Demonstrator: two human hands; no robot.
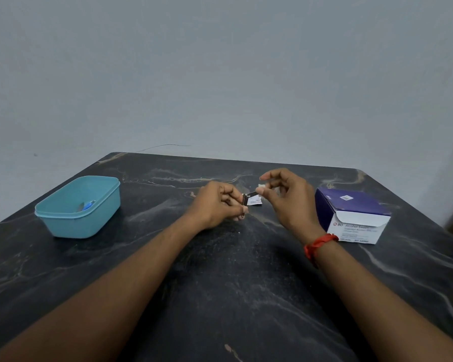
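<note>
The left hand [217,203] grips a metal clipper [246,199]; right hand [288,202] pinches a white swab [261,188].

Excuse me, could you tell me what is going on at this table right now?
A person is wiping a small metal tool with a white swab. The left hand holds the tool above the dark table; the right hand pinches the swab at its tip. An alcohol swab box sits right, a teal tub left.
</note>
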